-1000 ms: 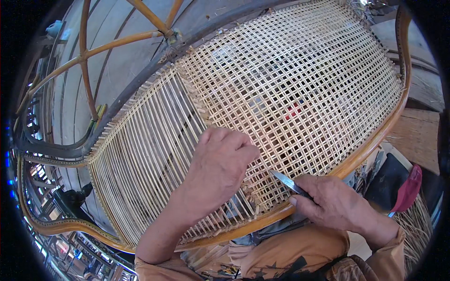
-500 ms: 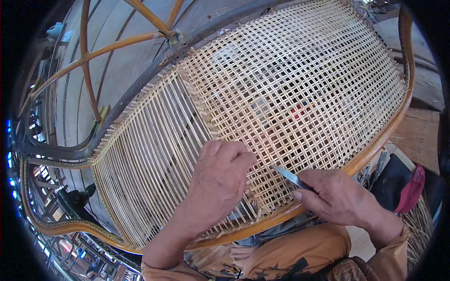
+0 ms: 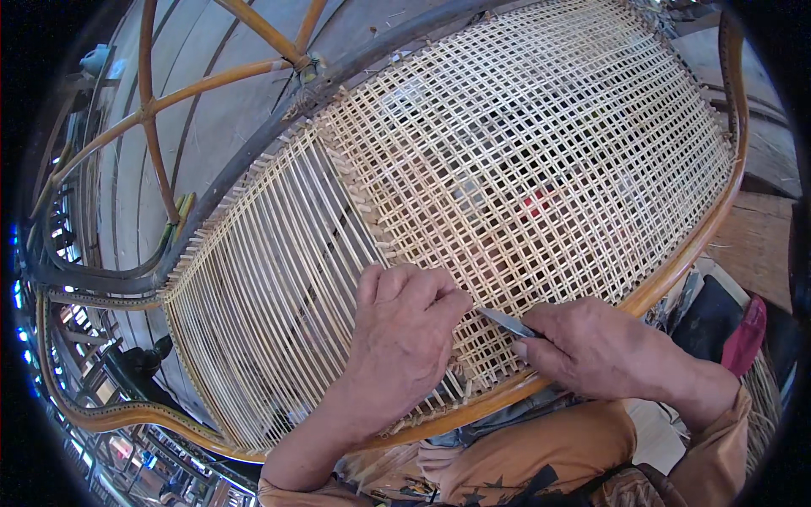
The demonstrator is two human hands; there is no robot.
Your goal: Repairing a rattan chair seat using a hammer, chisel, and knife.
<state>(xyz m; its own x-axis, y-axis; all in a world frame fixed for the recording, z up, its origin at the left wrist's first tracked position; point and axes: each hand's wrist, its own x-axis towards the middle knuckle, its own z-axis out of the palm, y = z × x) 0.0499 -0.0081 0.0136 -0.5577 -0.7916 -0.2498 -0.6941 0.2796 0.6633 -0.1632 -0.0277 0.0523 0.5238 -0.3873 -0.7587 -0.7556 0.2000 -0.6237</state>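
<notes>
Before me lies a curved rattan furniture frame with a seat of pale cane. Its right section is a woven cane mesh with square holes; its left section has parallel cane strands running one way. My left hand rests on the border between them, fingers curled; whatever they pinch is hidden under them. In my right hand is a knife, its thumb and fingers wrapped round the handle. The blade points left over the mesh, its tip close to my left fingertips.
Brown rattan bars branch at the upper left beside a dark frame rail. A magenta cloth lies at the right near a bundle of thin strips. Stubby cane ends line the border of the mesh.
The knife and my right hand have shifted slightly left, bringing the blade closer to my left hand. My left hand has moved a little down and right.
</notes>
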